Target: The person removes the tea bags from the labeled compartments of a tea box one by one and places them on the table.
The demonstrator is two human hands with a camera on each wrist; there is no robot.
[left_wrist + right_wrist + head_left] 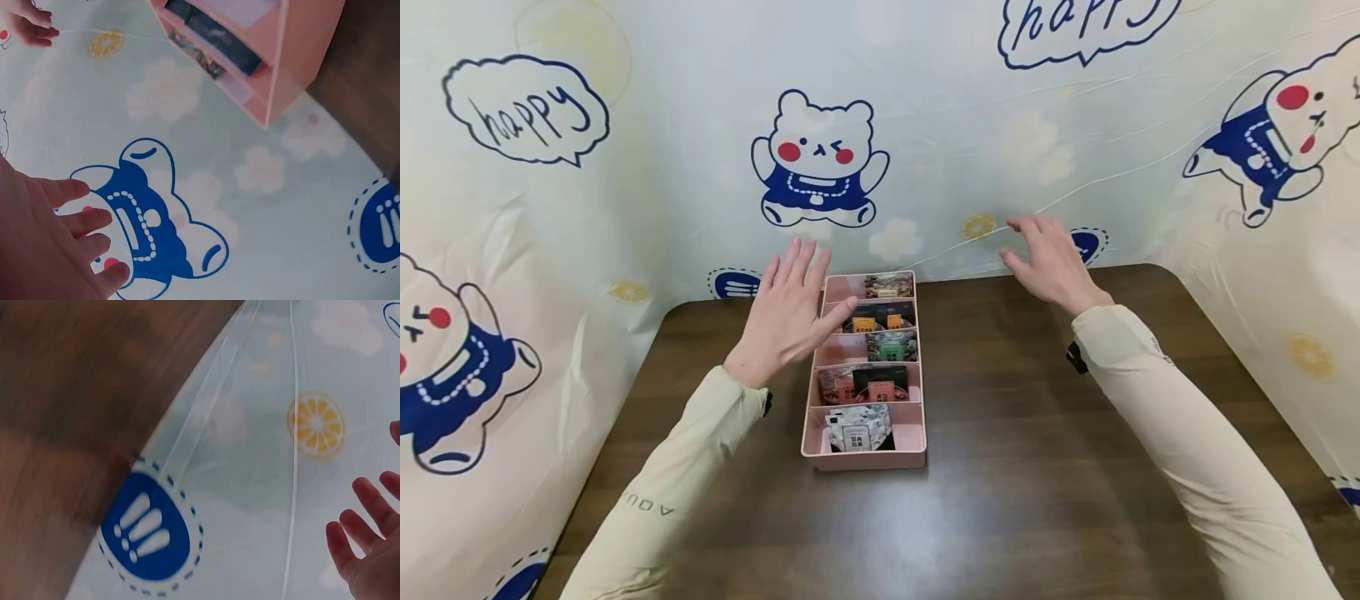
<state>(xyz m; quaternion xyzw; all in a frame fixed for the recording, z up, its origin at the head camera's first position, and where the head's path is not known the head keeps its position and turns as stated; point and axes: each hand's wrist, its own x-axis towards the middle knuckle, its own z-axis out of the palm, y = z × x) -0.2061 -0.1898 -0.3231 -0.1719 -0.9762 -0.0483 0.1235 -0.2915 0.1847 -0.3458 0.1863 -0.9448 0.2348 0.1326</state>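
Observation:
A long pink box with several compartments stands on the table, small flat packets in each section. White packets lie in the nearest compartment, red and black packets in the one behind. Further back are a green packet, orange-labelled black packets and a brown packet. My left hand hovers beside the box's left edge, fingers spread, overlapping its rim in the head view. My right hand is raised at the table's back right, fingers loosely extended and holding nothing.
The dark wooden table has rounded back corners. Behind it and at both sides hangs a pale printed cloth with cartoon bears and lettering. Both sleeves reach over the table, with a dark wrist strap at the right cuff.

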